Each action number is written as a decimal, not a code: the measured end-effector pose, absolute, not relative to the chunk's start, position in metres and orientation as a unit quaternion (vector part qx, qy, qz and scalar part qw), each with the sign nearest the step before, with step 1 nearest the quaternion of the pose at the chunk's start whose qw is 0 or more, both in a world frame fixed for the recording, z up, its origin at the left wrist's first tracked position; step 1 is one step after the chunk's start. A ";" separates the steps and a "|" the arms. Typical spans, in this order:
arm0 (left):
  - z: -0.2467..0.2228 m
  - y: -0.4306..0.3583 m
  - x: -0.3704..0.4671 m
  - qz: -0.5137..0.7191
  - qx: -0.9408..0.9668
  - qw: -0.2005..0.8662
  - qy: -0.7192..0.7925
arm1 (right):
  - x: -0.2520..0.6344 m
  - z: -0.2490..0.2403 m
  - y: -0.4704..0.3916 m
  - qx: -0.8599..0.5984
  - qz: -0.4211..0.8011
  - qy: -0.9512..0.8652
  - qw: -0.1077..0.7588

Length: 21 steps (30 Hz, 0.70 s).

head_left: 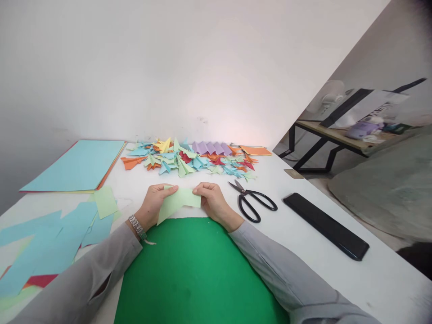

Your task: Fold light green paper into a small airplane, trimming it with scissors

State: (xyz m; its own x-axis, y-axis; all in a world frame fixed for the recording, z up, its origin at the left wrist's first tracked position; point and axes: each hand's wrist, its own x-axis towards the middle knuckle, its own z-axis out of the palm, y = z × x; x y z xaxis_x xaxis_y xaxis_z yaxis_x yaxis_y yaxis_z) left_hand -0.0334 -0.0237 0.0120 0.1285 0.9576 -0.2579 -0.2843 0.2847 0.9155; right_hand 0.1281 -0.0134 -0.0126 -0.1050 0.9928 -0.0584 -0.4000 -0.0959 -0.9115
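Note:
A light green piece of paper (178, 201) with a crease or fold is held up between both hands, just above the far edge of a green mat (202, 270). My left hand (153, 202) pinches its upper left part, thumb on top. At its right end my right hand (212, 200) grips it between thumb and fingers. Beyond the hands lies a pile of small folded paper planes (184, 167) in orange, blue, green, red and yellow, with a purple pleated paper (211, 148) on it. Black-handled scissors (251, 198) rest open to the right of my right hand.
Blue sheets (81, 164) are stacked at the back left. Loose blue paper pieces (50, 247) and a light green one (105, 202) lie at the left. A long black case (326, 225) is on the right; orange papers (256, 150) lie by the wall.

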 end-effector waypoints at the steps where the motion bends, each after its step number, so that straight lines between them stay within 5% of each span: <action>1: 0.013 -0.024 -0.033 0.475 0.360 0.660 0.458 | 0.128 -0.012 -0.013 -0.379 0.637 -0.380 0.553; 21: 0.009 -0.013 -0.044 0.498 0.296 0.686 0.440 | 0.145 -0.013 -0.006 -0.333 0.664 -0.346 0.573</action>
State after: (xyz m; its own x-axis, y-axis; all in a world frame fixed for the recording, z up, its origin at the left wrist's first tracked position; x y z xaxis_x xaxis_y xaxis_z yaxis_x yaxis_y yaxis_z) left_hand -0.0442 -0.0128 0.0086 0.1167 0.9442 -0.3081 -0.4237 0.3279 0.8444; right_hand 0.1447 -0.0056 -0.0128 -0.1215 0.9915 -0.0464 -0.5304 -0.1043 -0.8413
